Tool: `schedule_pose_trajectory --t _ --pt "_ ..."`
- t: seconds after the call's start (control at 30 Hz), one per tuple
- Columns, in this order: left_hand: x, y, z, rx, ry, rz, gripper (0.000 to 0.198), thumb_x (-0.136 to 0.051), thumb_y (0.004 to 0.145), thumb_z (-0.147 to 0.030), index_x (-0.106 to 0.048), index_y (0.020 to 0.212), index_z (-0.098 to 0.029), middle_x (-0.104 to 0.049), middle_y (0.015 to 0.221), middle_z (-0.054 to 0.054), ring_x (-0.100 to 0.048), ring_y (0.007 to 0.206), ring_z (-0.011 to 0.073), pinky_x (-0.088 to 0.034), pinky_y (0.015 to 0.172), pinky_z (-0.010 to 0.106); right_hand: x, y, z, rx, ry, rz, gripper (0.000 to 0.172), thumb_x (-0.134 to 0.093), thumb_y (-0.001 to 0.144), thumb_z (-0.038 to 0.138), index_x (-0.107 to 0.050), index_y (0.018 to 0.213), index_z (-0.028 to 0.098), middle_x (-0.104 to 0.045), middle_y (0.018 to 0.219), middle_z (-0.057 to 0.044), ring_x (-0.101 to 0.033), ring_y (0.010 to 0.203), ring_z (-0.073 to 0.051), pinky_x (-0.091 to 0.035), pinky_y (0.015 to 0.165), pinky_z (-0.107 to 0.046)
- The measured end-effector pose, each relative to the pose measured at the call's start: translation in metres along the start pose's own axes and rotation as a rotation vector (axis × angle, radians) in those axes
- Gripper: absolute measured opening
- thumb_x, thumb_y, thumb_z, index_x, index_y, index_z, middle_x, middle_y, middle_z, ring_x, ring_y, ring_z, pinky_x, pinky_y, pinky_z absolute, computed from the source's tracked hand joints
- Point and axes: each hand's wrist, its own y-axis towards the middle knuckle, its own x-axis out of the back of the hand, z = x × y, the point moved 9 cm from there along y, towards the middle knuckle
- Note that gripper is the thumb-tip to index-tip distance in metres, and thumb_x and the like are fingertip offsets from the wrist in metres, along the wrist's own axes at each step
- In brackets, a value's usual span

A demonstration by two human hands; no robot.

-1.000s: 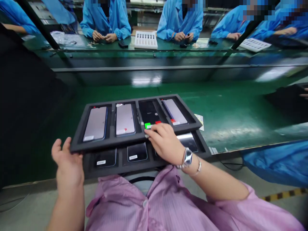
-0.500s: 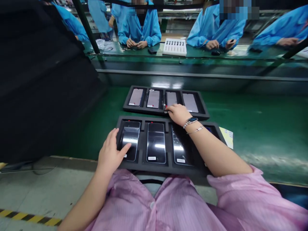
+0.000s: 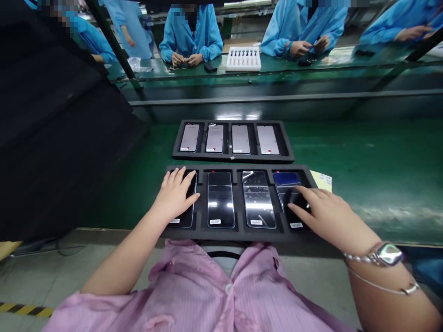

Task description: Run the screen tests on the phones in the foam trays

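A black foam tray lies at the bench's front edge, with smartphones in its slots. My left hand rests spread over the leftmost phone, hiding much of it. The two middle phones, one left and one right, lie uncovered with dark, glossy screens and small white labels. Over the rightmost phone my right hand hovers or touches, thumb and forefinger apart; contact is unclear. Behind is a second black tray holding phones with pale screens.
A yellow note sticks out beside the front tray. A black curtain hangs at the left. Beyond a rail, people in blue coats work around a white parts tray on the far bench.
My right hand has left the back tray's front edge and come back to the rightmost front phone. My left hand has moved up and right, further over the leftmost phone.
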Motion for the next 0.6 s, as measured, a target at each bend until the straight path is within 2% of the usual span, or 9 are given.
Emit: schedule_pose_trajectory --t 0.1,0.17,0.3,0.43,0.53,0.6 --pt "-0.008 0.006 -0.001 0.032 -0.095 0.026 0.067 -0.061 0.096 -0.037 -0.043 0.159 -0.023 -0.026 0.174 0.019 -0.018 0.161 0.0458 -0.029 0.125 0.069 -0.015 -0.020 -0.003 -0.040 0.003 -0.067 0.073 -0.036 0.098 0.065 -0.060 0.140 0.010 -0.067 0.130 -0.021 -0.047 0.137 -0.050 -0.047 0.107 -0.068" --pt "-0.012 0.005 -0.001 0.046 -0.179 0.028 0.065 -0.058 0.097 -0.033 -0.042 0.160 -0.023 -0.020 0.175 0.018 -0.010 0.163 0.0441 -0.028 0.126 0.068 -0.018 -0.024 -0.001 -0.046 0.050 -0.119 0.074 -0.036 0.099 0.066 -0.059 0.141 0.009 -0.065 0.136 -0.020 -0.040 0.142 -0.050 -0.042 0.115 -0.068" --pt "-0.017 0.002 0.001 0.062 -0.279 0.033 0.063 -0.057 0.096 -0.029 -0.042 0.158 -0.024 -0.019 0.176 0.015 -0.005 0.164 0.0410 -0.023 0.129 0.066 -0.015 -0.019 0.003 -0.092 0.123 -0.196 0.073 -0.036 0.100 0.067 -0.060 0.140 0.010 -0.065 0.133 -0.020 -0.041 0.140 -0.049 -0.038 0.119 -0.067" --pt "-0.018 0.004 0.003 0.061 -0.281 0.039 0.062 -0.054 0.096 -0.026 -0.042 0.157 -0.023 -0.018 0.176 0.015 -0.004 0.164 0.0419 -0.022 0.129 0.067 -0.011 -0.015 0.003 -0.092 0.171 -0.238 0.067 -0.037 0.101 0.067 -0.063 0.134 0.014 -0.067 0.127 -0.019 -0.043 0.140 -0.048 -0.038 0.119 -0.067" --pt "-0.012 0.003 0.000 0.063 -0.280 -0.003 0.060 -0.054 0.096 -0.026 -0.044 0.155 -0.023 -0.024 0.174 0.016 -0.008 0.164 0.0418 -0.024 0.128 0.068 -0.012 -0.016 -0.004 -0.103 0.235 -0.242 0.062 -0.040 0.099 0.069 -0.066 0.127 0.019 -0.070 0.120 -0.017 -0.044 0.142 -0.046 -0.040 0.119 -0.065" --pt "-0.004 0.001 -0.013 0.027 -0.274 -0.042 0.058 -0.054 0.098 -0.030 -0.044 0.155 -0.024 -0.030 0.172 0.015 -0.013 0.163 0.0410 -0.022 0.129 0.067 -0.013 -0.017 -0.009 -0.141 0.273 -0.221 0.063 -0.041 0.098 0.069 -0.065 0.130 0.020 -0.068 0.124 -0.018 -0.043 0.145 -0.045 -0.042 0.117 -0.065"
